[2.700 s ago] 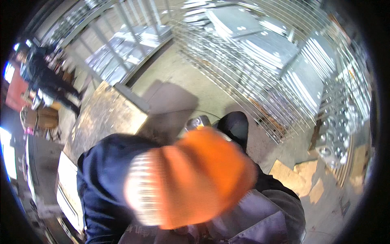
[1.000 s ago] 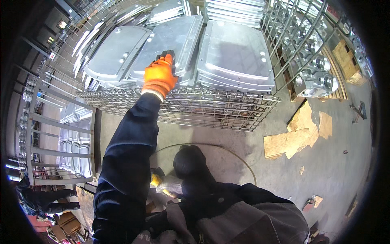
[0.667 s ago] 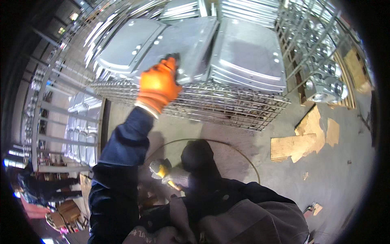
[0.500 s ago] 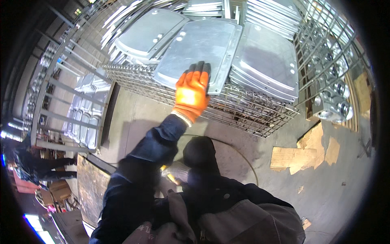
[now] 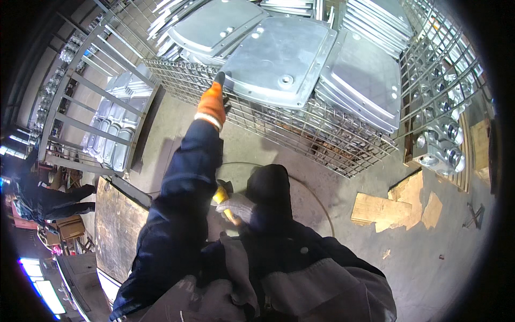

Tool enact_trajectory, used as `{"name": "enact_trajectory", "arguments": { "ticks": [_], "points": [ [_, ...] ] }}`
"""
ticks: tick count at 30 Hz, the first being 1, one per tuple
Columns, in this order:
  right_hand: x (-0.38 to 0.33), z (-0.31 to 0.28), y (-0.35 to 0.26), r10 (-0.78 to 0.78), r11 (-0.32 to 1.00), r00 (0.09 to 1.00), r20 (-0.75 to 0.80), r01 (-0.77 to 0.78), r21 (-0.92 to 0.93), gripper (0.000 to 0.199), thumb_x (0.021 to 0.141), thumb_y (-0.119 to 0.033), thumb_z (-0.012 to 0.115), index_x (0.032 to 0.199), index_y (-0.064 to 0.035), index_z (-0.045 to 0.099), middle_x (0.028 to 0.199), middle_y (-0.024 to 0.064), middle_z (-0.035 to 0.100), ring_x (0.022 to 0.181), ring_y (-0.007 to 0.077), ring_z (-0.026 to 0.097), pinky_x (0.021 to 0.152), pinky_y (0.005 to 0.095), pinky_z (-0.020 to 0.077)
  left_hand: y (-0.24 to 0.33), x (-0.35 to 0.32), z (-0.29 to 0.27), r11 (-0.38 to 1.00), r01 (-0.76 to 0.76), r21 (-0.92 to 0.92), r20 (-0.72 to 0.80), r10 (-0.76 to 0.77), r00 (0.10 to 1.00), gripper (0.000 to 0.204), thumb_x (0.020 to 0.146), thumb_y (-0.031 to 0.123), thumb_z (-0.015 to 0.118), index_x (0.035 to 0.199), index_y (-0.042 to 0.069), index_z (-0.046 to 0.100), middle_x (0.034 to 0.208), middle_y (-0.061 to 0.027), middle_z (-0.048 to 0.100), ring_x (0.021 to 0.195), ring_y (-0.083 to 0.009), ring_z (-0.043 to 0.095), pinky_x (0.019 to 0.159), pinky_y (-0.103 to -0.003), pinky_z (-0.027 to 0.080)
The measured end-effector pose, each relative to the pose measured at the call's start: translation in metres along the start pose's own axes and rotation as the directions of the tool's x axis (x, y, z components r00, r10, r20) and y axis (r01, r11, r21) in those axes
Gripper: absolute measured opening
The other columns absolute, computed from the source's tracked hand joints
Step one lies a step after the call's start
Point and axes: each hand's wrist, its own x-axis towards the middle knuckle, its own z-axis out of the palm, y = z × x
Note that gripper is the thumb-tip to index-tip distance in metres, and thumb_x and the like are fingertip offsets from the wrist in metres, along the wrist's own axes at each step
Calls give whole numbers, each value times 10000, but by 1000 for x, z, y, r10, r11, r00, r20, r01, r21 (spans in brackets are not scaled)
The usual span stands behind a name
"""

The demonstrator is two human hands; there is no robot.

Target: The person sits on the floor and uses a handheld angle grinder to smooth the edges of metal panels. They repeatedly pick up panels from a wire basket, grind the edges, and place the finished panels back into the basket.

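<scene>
My left hand point(image 5: 213, 104), in an orange glove with dark fingertips, is at the near left corner of a grey metal cover plate point(image 5: 281, 53). One finger stretches up along the plate's edge; the others are partly hidden, and I see no firm grip. The plate lies tilted on a stack in a wire mesh basket point(image 5: 300, 126), with a round hole boss near its front edge. More plates point(image 5: 212, 29) lie to its left, and a stack of plates point(image 5: 365, 75) to its right. My right hand does not show.
Low by my dark-clad leg is a yellow and grey object point(image 5: 229, 204) I cannot make out. A thin hose point(image 5: 316, 201) curves over the floor. Torn cardboard point(image 5: 383, 206) and machined metal housings point(image 5: 440, 145) are at right. A barred rack point(image 5: 91, 129) and a person point(image 5: 59, 201) are at left.
My left hand has slid off the top of the plate to its near left corner, uncovering the round hole boss. The whole view has shifted slightly.
</scene>
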Motion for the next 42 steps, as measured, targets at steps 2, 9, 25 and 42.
{"name": "enact_trajectory", "arguments": {
  "ticks": [2,9,25,42],
  "points": [
    [-6,0,-4,-62,995,997,44,65,-74,239,811,-271,711,773,-52,623,626,45,594,523,156,564,506,294,433,12,29,-1,998,-38,57,23,37,999,373,981,423,447,1227,166,560,1034,-46,583,909,-185,547,804,-362,463],
    [9,-5,5,-106,994,987,123,104,23,197,837,-222,689,885,-39,636,675,39,626,573,147,606,519,285,449,4,-15,10,973,-227,33,140,221,965,363,894,211,674,1182,12,579,1011,-12,633,868,-143,558,808,-286,450],
    [10,10,-5,-2,1000,1000,17,2,-29,199,785,-202,722,831,-33,628,629,59,591,501,161,561,490,286,441,28,-52,6,962,257,-93,256,-227,940,268,902,351,637,1023,113,626,875,-50,627,802,-244,630,775,-389,535],
    [50,-4,37,12,997,999,34,-14,73,263,778,-245,720,872,-25,613,678,71,616,531,206,601,494,330,491,22,-95,112,684,587,-434,866,137,481,356,870,356,659,1132,128,585,1110,-87,619,933,-249,619,825,-532,494]
  ]
}}
